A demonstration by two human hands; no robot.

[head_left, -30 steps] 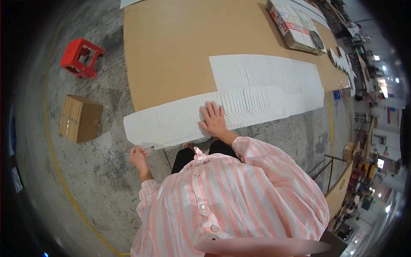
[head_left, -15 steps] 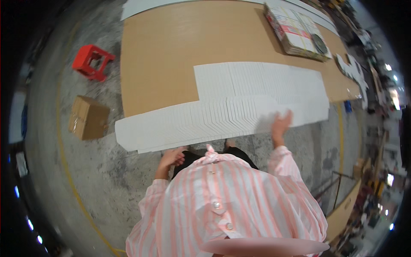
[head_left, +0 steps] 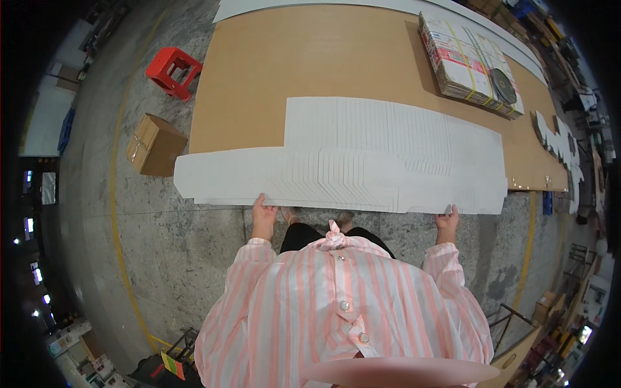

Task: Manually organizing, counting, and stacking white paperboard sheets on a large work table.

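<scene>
A fanned row of white cardboard sheets (head_left: 226, 171), overlapping one another, lies across the near side of a large brown board (head_left: 259, 71). Its near edge juts out over the floor in front of me. My left hand (head_left: 263, 218) grips that edge left of the middle, thumb on top and the other fingers mostly hidden underneath. Toward the right end, my right hand (head_left: 447, 225) pinches the same edge, its thumb up and its remaining fingers partly hidden below. Both hands stay close to my body.
A strapped bundle of flat printed cardboard (head_left: 462, 71) sits far right on the board, with a round dark disc (head_left: 502, 85) on it. White cut-out pieces (head_left: 559, 139) lie at the right edge. On the left floor stand a red stool (head_left: 173, 71) and a brown carton (head_left: 155, 143).
My left hand has moved up to the sheets' near edge and taken hold. My right hand has come down from above the sheets to grip that edge. The view has turned slightly.
</scene>
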